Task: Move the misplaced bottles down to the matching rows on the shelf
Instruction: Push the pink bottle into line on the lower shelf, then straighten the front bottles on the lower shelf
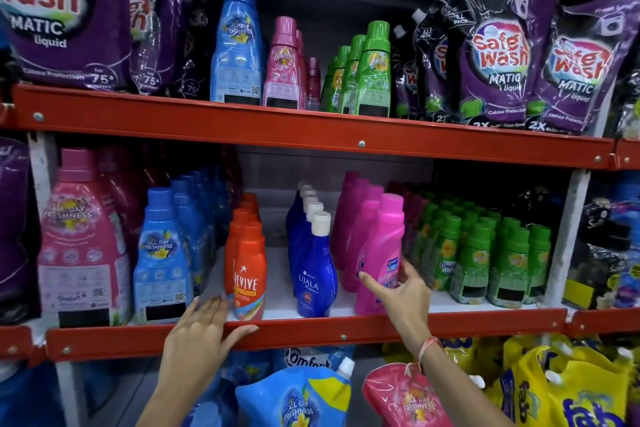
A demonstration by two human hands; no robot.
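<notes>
Pink bottle [381, 246] gripped by right hand [407, 295]; left hand [199, 329] flat.

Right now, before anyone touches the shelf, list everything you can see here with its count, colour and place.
Purple pouches: several, purple, top shelf, both ends.
Tall bottle: one, light blue, top shelf.
Pink bottles: short row, pink, top shelf.
Green bottles: a row, green, top shelf.
Large bottle: one, pink, middle shelf, left.
Blue bottles: a row, light blue, middle shelf.
Revive bottles: a row, orange, middle shelf.
Ujala bottles: a row, dark blue, middle shelf.
Bright pink bottles: a row, middle shelf.
Small green bottles: several rows, middle shelf, right.
Refill pouches: several, blue, pink, yellow, bottom shelf.
Left hand: flat on the red middle shelf edge.
Right hand: grips the front bright pink bottle.
</notes>
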